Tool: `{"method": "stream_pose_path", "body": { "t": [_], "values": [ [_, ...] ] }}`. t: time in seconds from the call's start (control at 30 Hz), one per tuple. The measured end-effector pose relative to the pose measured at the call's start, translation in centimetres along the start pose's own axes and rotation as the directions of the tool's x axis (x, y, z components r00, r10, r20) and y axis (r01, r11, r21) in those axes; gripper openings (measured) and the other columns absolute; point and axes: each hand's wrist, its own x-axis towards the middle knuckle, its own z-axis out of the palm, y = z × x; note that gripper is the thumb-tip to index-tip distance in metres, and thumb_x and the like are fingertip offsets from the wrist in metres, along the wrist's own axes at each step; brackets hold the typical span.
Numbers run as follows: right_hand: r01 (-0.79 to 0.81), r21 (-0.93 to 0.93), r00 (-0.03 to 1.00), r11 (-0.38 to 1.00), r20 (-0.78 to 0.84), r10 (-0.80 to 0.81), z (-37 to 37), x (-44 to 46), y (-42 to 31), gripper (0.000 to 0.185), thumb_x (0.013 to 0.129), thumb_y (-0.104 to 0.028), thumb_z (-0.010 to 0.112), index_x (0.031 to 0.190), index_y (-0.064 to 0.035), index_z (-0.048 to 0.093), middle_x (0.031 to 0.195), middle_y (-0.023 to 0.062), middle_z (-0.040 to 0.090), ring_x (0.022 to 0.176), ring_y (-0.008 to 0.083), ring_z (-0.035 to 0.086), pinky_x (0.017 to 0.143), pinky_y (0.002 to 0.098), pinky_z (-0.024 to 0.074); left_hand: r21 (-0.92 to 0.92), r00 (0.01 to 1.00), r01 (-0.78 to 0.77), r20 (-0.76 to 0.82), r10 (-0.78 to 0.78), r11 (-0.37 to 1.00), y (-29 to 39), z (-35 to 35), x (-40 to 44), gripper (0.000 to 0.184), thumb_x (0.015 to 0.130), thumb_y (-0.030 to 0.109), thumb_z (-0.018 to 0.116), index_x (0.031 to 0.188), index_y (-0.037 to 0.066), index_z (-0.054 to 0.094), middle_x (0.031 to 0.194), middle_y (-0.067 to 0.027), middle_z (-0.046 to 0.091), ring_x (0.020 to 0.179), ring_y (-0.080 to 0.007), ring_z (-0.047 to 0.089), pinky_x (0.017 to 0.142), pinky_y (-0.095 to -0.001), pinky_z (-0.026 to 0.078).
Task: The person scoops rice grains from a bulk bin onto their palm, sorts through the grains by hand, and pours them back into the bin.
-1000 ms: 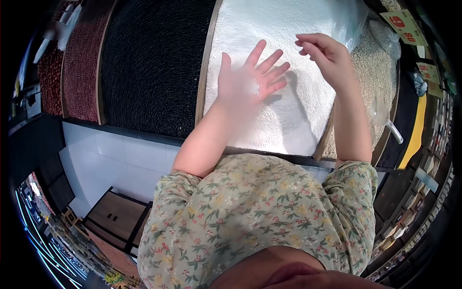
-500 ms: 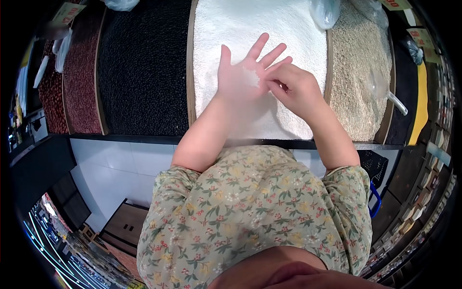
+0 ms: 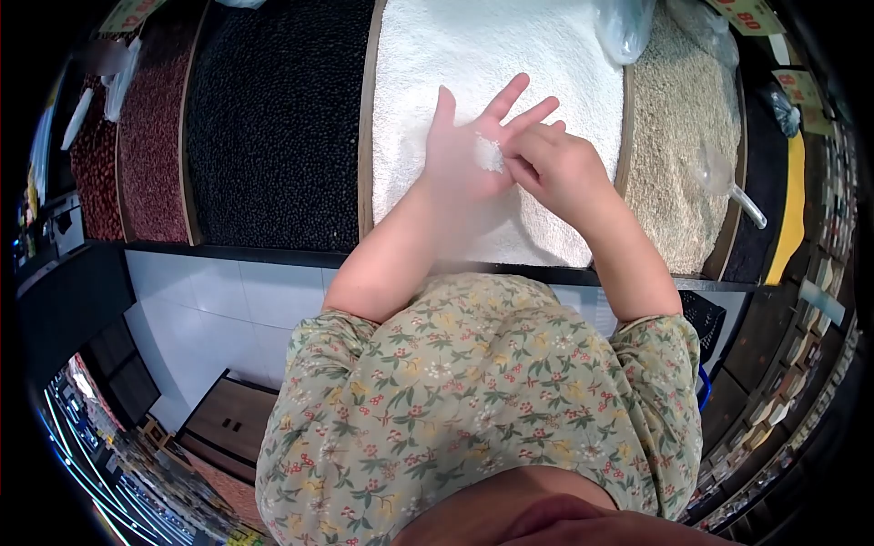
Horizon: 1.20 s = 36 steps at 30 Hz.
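Over a bin of white grains (image 3: 437, 55), my left hand (image 3: 460, 159) is turned palm up with its fingers spread. A small heap of white rice-like grains (image 3: 489, 153) lies on that palm. My right hand (image 3: 564, 168) meets the palm from the right, thumb and fingers pinched together at the edge of the heap. Whatever sits between those fingertips is hidden. A hazy blur covers part of the left palm and wrist.
Black beans (image 3: 273, 127) fill the bin to the left, with reddish grains (image 3: 155, 146) beyond. Beige grains (image 3: 674, 118) lie to the right, with a clear scoop (image 3: 728, 182) on them. Wooden dividers (image 3: 367, 118) separate the bins. Plastic bags (image 3: 626, 27) rest at the back.
Both hands have shifted slightly in view, the left a little right and down. My right hand now overlaps more of the left fingers, still pinched.
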Motion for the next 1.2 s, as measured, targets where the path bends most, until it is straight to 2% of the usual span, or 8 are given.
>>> {"method": "stream_pose_path", "body": {
  "t": [0.27,0.4,0.47,0.7,0.8,0.9,1.0,1.2],
  "values": [
    [-0.015,-0.026,0.998,1.0,0.062,0.017,0.4,0.1,0.4,0.014,0.072,-0.005,0.07,0.083,-0.0058,0.061,0.076,0.0079,0.061,0.063,0.0232,0.063,0.054,0.0328,0.0501,-0.036,1.0,0.021,0.002,-0.021,0.999,0.0,-0.6,0.0,0.088,0.085,0.078,0.017,0.152,0.02,0.018,0.155,-0.0223,0.013,0.141,-0.0433,0.015,0.111,-0.0623,0.018],
    [-0.105,0.179,0.993,0.978,-0.034,0.113,-0.6,0.3,0.5,0.015,0.072,0.003,0.067,0.083,-0.0029,0.06,0.079,0.0064,0.063,0.063,0.0145,0.06,0.051,0.0258,0.0462,-0.341,0.999,-0.005,0.037,0.019,0.94,1.1,-2.3,0.0,0.086,0.087,0.077,0.018,0.151,0.019,0.02,0.155,-0.0212,0.013,0.14,-0.0437,0.018,0.11,-0.0613,0.021],
    [-0.165,0.294,0.979,0.941,-0.071,0.193,-1.0,0.1,0.7,0.013,0.075,0.008,0.063,0.083,-0.0016,0.059,0.084,0.0032,0.065,0.065,0.0066,0.057,0.052,0.0189,0.0429,-0.323,0.998,-0.001,0.058,0.021,0.946,1.3,-3.2,0.1,0.085,0.087,0.076,0.018,0.151,0.019,0.02,0.155,-0.0209,0.013,0.14,-0.0439,0.019,0.11,-0.0606,0.022],
    [-0.353,0.48,0.921,0.803,0.029,0.387,-0.6,-0.1,1.2,0.013,0.072,0.004,0.064,0.083,-0.0027,0.065,0.081,0.0045,0.062,0.069,0.012,0.061,0.055,0.0236,0.0477,-0.036,0.986,-0.069,-0.153,0.063,0.997,1.3,-2.1,0.4,0.085,0.087,0.076,0.018,0.151,0.02,0.021,0.155,-0.0199,0.014,0.139,-0.045,0.021,0.107,-0.0591,0.026],
    [-0.273,0.514,0.952,0.813,0.022,0.305,-0.3,-0.3,1.7,0.011,0.079,0.008,0.062,0.086,0.0013,0.059,0.087,0.0043,0.059,0.075,0.0076,0.057,0.062,0.0198,0.0479,-0.279,1.0,0.01,-0.016,-0.015,0.96,1.3,-2.4,0.1,0.085,0.087,0.076,0.018,0.151,0.02,0.02,0.156,-0.0195,0.014,0.139,-0.0456,0.019,0.107,-0.0595,0.027],
    [-0.314,0.563,0.931,0.764,0.025,0.364,-0.2,-0.3,1.7,0.01,0.08,0.009,0.06,0.087,0.0027,0.058,0.089,0.0049,0.058,0.079,0.0092,0.057,0.066,0.0208,0.0495,-0.05,0.99,-0.06,-0.133,0.053,0.997,1.5,-1.4,0.5,0.085,0.087,0.076,0.017,0.151,0.021,0.019,0.156,-0.0197,0.013,0.139,-0.0458,0.021,0.107,-0.059,0.027],
    [-0.312,0.653,0.923,0.69,0.036,0.384,0.0,-0.2,1.7,0.009,0.081,0.009,0.058,0.087,0.0029,0.058,0.088,0.0042,0.057,0.08,0.0102,0.058,0.069,0.0218,0.05,-0.326,0.999,0.022,0.032,-0.013,0.945,1.9,-1.9,0.4,0.085,0.087,0.076,0.016,0.151,0.021,0.018,0.156,-0.019,0.012,0.14,-0.0459,0.018,0.106,-0.0612,0.029],
    [-0.352,0.646,0.916,0.677,0.088,0.392,0.2,0.1,1.7,0.009,0.084,0.008,0.055,0.091,0.0033,0.059,0.091,0.0056,0.059,0.082,0.0117,0.061,0.071,0.0233,0.0508,-0.272,1.0,0.03,0.005,-0.029,0.962,1.9,-2.3,0.6,0.087,0.086,0.077,0.016,0.151,0.02,0.019,0.156,-0.0196,0.011,0.139,-0.046,0.019,0.106,-0.0616,0.027]
  ]
}}
